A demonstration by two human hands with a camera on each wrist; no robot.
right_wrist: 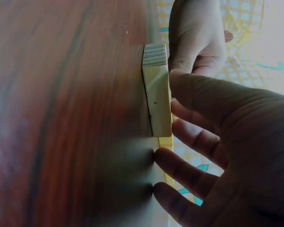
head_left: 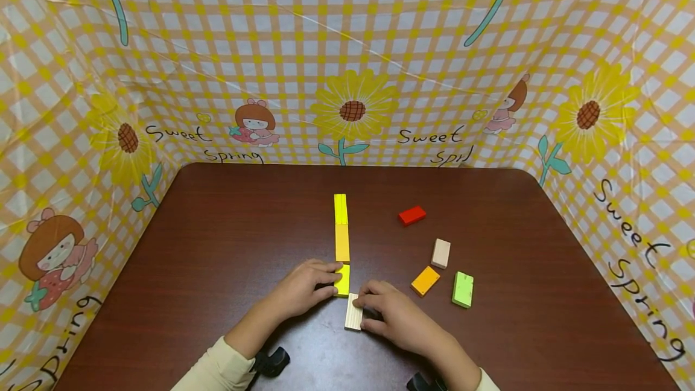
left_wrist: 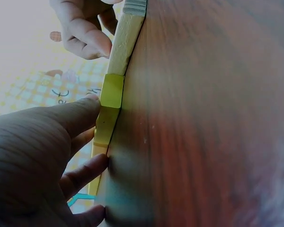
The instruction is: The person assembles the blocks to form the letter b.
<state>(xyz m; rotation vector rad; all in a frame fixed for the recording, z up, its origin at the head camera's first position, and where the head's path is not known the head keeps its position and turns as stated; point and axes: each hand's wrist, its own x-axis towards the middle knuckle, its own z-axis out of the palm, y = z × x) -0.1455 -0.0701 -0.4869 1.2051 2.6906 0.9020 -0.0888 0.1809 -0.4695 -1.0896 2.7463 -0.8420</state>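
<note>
A yellow block (head_left: 342, 281) forms the near end of a line of blocks, with an orange-yellow block (head_left: 342, 242) and another yellow block (head_left: 340, 209) beyond it. My left hand (head_left: 305, 285) touches the left side of the nearest yellow block, thumb and fingers spread along it. Just nearer and slightly right lies a pale wooden block (head_left: 353, 312) with a striped top. My right hand (head_left: 395, 317) holds this one from the right, index fingertip over its top and thumb at its side. In the right wrist view, the wooden block (right_wrist: 157, 94) lies flat on the table.
On the right of the brown table (head_left: 244, 210) lie a red block (head_left: 412, 215), a plain wooden block (head_left: 441, 253), an orange block (head_left: 425, 281) and a green block (head_left: 463, 289). A checked cloth (head_left: 293, 29) walls the back and both sides.
</note>
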